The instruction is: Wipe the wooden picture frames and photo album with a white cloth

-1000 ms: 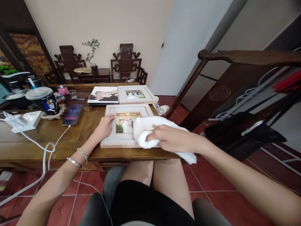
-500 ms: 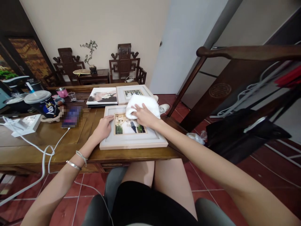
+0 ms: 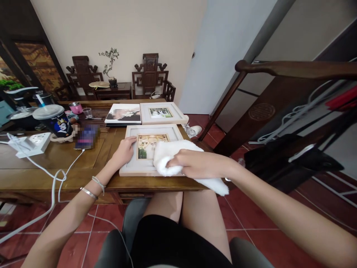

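A white picture frame (image 3: 131, 168) with a small photo in its middle lies flat on the wooden table, close to the front edge. My left hand (image 3: 126, 149) grips its left side, the fingers resting over the border. In my right hand (image 3: 187, 162) is a bunched white towel (image 3: 173, 150), pressed on the right part of the frame. It covers the photo's lower right and the frame's right front corner, and one end hangs past the table edge.
Behind lie a second picture frame (image 3: 178, 118) and a photo panel (image 3: 122, 113) on a dark one. To the left are a lidded cup (image 3: 57, 121), a phone (image 3: 87, 137) on a cable and a power strip (image 3: 35, 143). A wooden chair (image 3: 259, 106) stands at right.
My right hand has brought the towel from the frame's upper right down toward its front right corner. The left hand stays at the frame's left side. The view has shifted slightly.
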`<state>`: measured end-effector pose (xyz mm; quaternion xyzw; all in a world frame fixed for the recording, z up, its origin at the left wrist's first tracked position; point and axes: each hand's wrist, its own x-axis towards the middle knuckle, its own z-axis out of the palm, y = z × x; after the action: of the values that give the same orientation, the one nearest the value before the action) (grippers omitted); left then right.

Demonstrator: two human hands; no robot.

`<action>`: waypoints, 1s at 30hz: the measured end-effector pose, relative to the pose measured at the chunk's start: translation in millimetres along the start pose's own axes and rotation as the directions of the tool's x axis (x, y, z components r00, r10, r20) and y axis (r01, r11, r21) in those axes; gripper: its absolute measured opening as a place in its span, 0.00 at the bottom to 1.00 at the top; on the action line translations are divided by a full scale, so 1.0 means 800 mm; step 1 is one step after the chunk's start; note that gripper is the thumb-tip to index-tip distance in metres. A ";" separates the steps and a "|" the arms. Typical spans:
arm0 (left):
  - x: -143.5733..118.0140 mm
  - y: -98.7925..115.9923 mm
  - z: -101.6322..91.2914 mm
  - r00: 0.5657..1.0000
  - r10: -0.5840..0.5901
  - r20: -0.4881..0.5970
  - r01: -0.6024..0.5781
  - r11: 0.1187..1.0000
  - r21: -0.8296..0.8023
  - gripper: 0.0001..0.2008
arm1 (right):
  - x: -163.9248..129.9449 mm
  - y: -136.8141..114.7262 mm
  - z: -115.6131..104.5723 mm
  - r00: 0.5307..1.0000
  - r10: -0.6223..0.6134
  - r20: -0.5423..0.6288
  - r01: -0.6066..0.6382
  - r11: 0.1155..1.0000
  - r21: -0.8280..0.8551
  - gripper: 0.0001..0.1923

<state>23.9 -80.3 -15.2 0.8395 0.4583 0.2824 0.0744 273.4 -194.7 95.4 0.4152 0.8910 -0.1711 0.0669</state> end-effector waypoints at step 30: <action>0.000 -0.005 0.003 0.999 -0.002 0.032 0.001 1.000 0.013 0.28 | 0.038 0.002 -0.005 0.998 -0.023 0.065 0.024 0.999 -0.027 0.25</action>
<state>22.7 -77.6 -18.6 0.8441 0.4593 0.2659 0.0767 254.8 -170.5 90.9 0.3980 0.8955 -0.1728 0.0993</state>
